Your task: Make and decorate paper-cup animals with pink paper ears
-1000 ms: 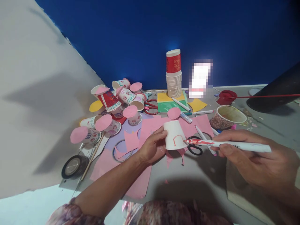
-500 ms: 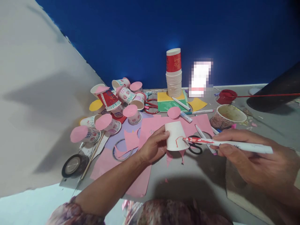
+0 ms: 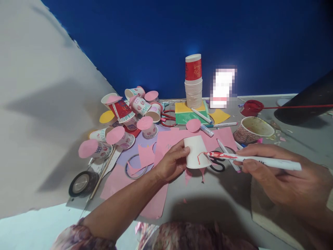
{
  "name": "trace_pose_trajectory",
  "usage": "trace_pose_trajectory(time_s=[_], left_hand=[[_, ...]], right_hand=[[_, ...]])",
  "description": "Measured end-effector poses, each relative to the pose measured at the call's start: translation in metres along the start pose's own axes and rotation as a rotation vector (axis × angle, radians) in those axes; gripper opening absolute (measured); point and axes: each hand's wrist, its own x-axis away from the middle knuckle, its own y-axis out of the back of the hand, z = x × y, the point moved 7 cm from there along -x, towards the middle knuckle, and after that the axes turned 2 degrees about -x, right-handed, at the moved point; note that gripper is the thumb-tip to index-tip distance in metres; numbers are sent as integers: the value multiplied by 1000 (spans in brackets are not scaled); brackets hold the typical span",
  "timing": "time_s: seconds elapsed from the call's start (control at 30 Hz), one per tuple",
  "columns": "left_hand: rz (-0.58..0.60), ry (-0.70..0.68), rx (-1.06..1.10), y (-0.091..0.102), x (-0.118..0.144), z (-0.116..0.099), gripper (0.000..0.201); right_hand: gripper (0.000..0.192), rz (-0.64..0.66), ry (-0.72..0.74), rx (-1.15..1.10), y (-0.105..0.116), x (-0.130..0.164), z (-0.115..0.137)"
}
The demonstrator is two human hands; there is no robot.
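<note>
My left hand point(image 3: 170, 162) grips an upside-down white paper cup point(image 3: 195, 151) standing on the grey table point(image 3: 223, 198), fingers on its left side. A red line is drawn on the cup's right side. My right hand point(image 3: 281, 177) holds a white marker point(image 3: 256, 160) smeared with red ink, its tip touching the cup's right side. Black-handled scissors point(image 3: 216, 164) lie just behind the marker tip.
Pink paper sheets point(image 3: 166, 142) lie under the cup. Several decorated cups with pink lids point(image 3: 122, 118) are piled at left, beside a tape roll point(image 3: 82, 183). At the back stand a stack of cups point(image 3: 193, 81), coloured paper point(image 3: 188, 114), a patterned bowl point(image 3: 252, 130) and a red lid point(image 3: 251, 107).
The cup has been turned in my left hand so the red arch moved to the right, and the marker tip has stayed on the cup's right side, lengthening the line.
</note>
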Motion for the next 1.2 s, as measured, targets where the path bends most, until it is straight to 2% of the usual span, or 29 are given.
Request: trace_pose_trajectory(time_s=[0.53, 0.77, 0.93, 1.2], left_hand=[[22, -3, -25, -1, 0, 1, 48], [48, -11, -46, -2, -1, 2, 53], [75, 0, -75, -3, -1, 3, 50], [54, -6, -75, -2, 0, 2, 49]], right_hand=[[7, 23, -9, 43, -2, -2, -1], [7, 27, 11, -2, -3, 0, -2], [6, 56, 5, -21, -5, 0, -1], [6, 1, -14, 4, -1, 2, -5]])
